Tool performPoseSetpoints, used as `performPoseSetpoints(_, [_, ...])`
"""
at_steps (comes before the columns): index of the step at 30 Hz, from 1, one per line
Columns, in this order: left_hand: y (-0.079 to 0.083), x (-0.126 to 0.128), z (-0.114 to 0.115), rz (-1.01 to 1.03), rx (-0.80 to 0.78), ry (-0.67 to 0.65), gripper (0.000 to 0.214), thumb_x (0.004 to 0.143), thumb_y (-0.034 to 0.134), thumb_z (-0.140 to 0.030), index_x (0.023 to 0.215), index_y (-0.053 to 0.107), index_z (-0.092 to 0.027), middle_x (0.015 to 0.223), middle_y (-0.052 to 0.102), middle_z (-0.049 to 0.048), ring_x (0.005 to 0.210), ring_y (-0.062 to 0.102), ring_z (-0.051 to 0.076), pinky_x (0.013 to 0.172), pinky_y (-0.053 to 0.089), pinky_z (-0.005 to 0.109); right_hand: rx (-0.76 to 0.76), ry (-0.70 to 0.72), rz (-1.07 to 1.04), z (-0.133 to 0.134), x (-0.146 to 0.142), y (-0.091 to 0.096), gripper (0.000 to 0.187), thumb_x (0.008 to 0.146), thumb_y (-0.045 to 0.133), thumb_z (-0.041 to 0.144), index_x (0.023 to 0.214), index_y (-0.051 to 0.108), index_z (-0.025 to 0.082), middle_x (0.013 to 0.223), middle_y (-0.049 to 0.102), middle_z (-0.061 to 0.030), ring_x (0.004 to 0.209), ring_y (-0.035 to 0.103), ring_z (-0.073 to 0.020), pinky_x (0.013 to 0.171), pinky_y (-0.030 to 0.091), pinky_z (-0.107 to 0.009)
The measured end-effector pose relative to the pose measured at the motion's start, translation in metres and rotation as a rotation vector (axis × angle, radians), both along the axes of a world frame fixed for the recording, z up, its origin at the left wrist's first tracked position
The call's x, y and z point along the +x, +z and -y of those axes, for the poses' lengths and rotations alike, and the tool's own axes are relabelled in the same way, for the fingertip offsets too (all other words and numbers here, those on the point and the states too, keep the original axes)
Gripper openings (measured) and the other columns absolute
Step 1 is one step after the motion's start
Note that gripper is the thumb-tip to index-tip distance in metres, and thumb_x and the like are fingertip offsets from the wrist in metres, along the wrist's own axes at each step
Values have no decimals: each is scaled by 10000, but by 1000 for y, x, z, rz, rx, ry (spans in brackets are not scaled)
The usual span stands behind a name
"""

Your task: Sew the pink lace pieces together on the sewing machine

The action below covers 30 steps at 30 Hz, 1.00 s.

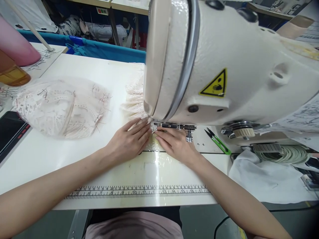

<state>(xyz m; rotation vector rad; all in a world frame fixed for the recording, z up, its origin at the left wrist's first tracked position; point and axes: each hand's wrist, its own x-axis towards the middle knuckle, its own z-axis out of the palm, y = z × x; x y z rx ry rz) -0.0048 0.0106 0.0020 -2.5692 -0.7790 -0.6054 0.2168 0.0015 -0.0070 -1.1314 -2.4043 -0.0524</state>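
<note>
My left hand (128, 141) lies flat on the white table (82, 69), fingers stretched toward the needle area of the cream sewing machine (224, 63). My right hand (175, 143) lies flat beside it, fingertips at the presser foot (159, 126). Both press on a small pale lace piece (134, 99) that runs out behind the machine head. The needle itself is hidden by the machine head.
A heap of pale lace pieces (62, 106) lies at the left. Green thread snips (218, 141) rest to the right of the machine. A ruler strip (139, 192) runs along the table's front edge. White cloth (266, 177) hangs at the right; a dark panel (10, 132) sits far left.
</note>
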Motion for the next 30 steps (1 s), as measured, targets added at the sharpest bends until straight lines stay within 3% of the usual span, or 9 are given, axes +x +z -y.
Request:
performPoseSetpoints(5, [0,2,1,26,-53,46,287,972,503,-234,1146,675,-84,1154,711,119,1111,665,259,1045,490,429,-41,-26,10,3,-3,1,281,998,479,327,1094,701,185,1150,712,-81,912,697,-167,797,531,-326])
performPoseSetpoints(10, [0,2,2,21,-72,62,272,963,523,-236,1131,686,-97,1156,711,116,1091,673,260,1020,510,423,14,1,26,3,-5,3,297,1011,457,320,1125,686,169,1105,723,-64,935,698,-150,809,517,-303])
performPoseSetpoints(23, [0,4,-1,59,-133,57,299,956,540,-259,1158,677,-87,1170,702,134,1086,669,268,1008,510,420,148,-91,138,3,-4,-6,298,1002,478,361,1168,672,208,945,726,-44,758,664,-148,756,459,-340])
performPoseSetpoints(30, [0,2,-4,63,-196,88,353,964,504,-343,1197,658,-126,1219,680,120,1152,626,280,1009,501,444,108,-92,124,-1,4,-12,286,976,518,364,1193,653,235,1049,719,-55,870,671,-189,821,470,-356])
